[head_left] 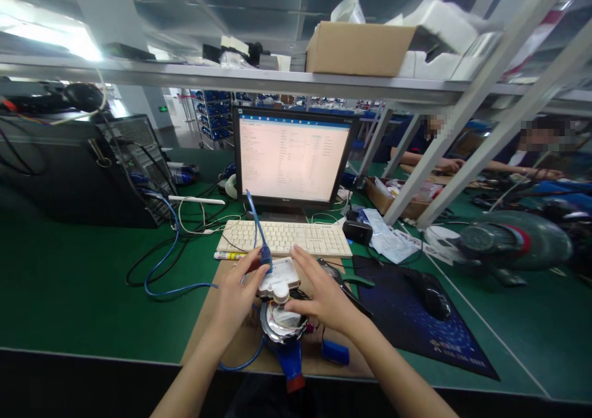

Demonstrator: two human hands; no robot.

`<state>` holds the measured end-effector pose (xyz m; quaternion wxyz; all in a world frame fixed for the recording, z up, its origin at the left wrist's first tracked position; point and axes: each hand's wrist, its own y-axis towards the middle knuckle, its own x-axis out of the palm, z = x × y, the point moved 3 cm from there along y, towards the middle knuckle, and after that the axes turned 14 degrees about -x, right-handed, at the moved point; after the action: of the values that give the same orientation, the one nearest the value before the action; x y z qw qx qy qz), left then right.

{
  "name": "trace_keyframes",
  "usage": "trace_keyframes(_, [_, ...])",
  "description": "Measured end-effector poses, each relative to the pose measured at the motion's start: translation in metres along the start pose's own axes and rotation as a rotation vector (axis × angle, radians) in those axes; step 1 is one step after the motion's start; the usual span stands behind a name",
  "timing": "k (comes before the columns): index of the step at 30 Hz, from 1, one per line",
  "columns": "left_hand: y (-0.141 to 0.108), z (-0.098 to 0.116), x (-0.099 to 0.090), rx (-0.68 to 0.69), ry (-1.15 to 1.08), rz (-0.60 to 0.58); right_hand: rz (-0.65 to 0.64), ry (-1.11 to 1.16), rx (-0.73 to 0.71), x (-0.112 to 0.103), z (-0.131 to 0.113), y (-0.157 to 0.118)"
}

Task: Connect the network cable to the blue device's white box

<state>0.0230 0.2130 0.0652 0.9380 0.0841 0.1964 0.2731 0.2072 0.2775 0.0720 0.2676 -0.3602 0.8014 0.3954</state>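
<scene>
My left hand (240,291) pinches the blue plug of a USB-type cable (265,254) between thumb and fingers, at the top left of a white module (280,274). Whether the plug sits in the module cannot be made out. To the module's right is my right hand (324,291), its thumb and fingers spread around that side; firm contact is not visible. Below the module lies a round metal-rimmed device (277,325) with thin wires and a blue body (290,357) ending in red. A small blue part (335,352) rests beside it on the brown board (203,325).
A keyboard (319,239) and monitor (293,156) stand behind my hands. Pliers (358,281) lie to the right, near a mouse (430,293) on a dark mat (393,319). Left are a computer case (69,165) and loose cables. Co-workers' hands (448,165) show beyond the shelf posts.
</scene>
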Motion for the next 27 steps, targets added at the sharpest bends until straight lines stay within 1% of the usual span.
trace_keyframes(1, [0.0,-0.002,-0.001,0.02,0.015,0.02,0.045,-0.013,0.004,-0.007,0.003,-0.009])
trace_keyframes(3, [0.0,-0.008,-0.002,0.037,0.028,0.047,0.177,-0.063,0.049,-0.026,0.017,-0.033])
trace_keyframes(5, [0.001,-0.013,-0.002,0.033,0.033,0.057,0.308,-0.185,0.143,-0.047,0.04,-0.065])
trace_keyframes(6, [0.002,-0.015,-0.002,0.031,0.03,0.062,0.363,-0.289,0.204,-0.058,0.055,-0.083])
trace_keyframes(9, [0.003,-0.013,-0.003,0.056,0.054,0.101,0.492,-0.712,0.339,-0.088,0.1,-0.14])
trace_keyframes(11, [0.002,-0.008,-0.003,0.104,0.092,0.146,0.483,-0.898,0.412,-0.101,0.128,-0.172])
trace_keyframes(13, [0.001,-0.002,-0.004,0.163,0.112,0.18,0.45,-0.964,0.473,-0.108,0.149,-0.194])
trace_keyframes(16, [0.0,0.004,-0.005,0.239,0.11,0.185,0.338,-0.904,0.575,-0.108,0.171,-0.211])
trace_keyframes(17, [0.001,0.005,-0.005,0.254,0.11,0.181,0.315,-0.896,0.595,-0.107,0.176,-0.214])
trace_keyframes(18, [0.001,0.005,-0.004,0.261,0.108,0.178,0.318,-0.9,0.604,-0.107,0.179,-0.217])
trace_keyframes(22, [0.003,-0.001,-0.004,0.242,0.098,0.17,0.328,-0.942,0.561,-0.106,0.194,-0.227])
trace_keyframes(25, [0.001,-0.01,-0.004,0.253,0.147,0.175,0.317,-0.96,0.535,-0.105,0.202,-0.231])
trace_keyframes(27, [0.0,-0.017,-0.003,0.252,0.187,0.165,0.313,-0.967,0.514,-0.104,0.204,-0.23])
